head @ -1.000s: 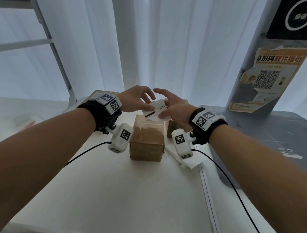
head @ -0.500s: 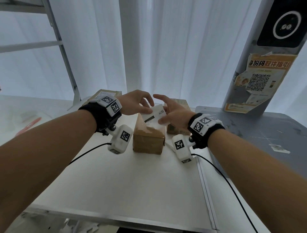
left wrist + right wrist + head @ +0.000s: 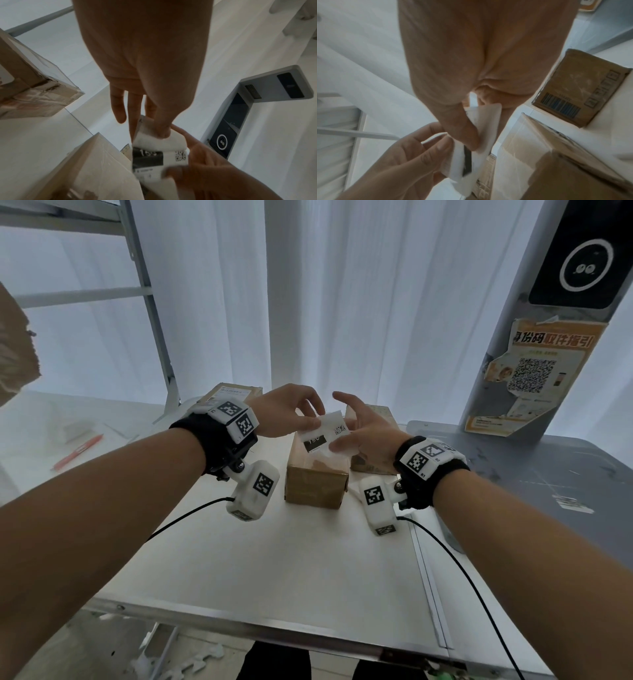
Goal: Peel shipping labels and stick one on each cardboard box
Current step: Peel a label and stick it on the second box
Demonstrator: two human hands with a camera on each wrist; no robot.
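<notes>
The shipping label, a small white paper rectangle with a black bar and a little QR code printed on it, is up in the air between both hands, right above the top of the nearest box. That's a small brown cardboard box with clear tape across its top, sitting on the white table. The left hand pinches the label's upper left edge between thumb and fingertips; in the left wrist view you can see the paper curling over under the thumb, so that hand is closed on the label. The right hand has its thumb pressed on the label's lower right corner with fingers behind it, so it's gripping the label too, index finger sticking out loosely above. The right wrist view looks like two white layers splitting apart between the hands, but it's blurry and I can't say for sure which is backing and which is sticker. A second brown cardboard box with a printed barcode sits just behind the right hand, and a third cardboard box that already has a white label on top sits behind the left wrist. An orange-red pen lies off on the left side of the table. A grey kiosk post with an orange QR poster stands to the right.
</notes>
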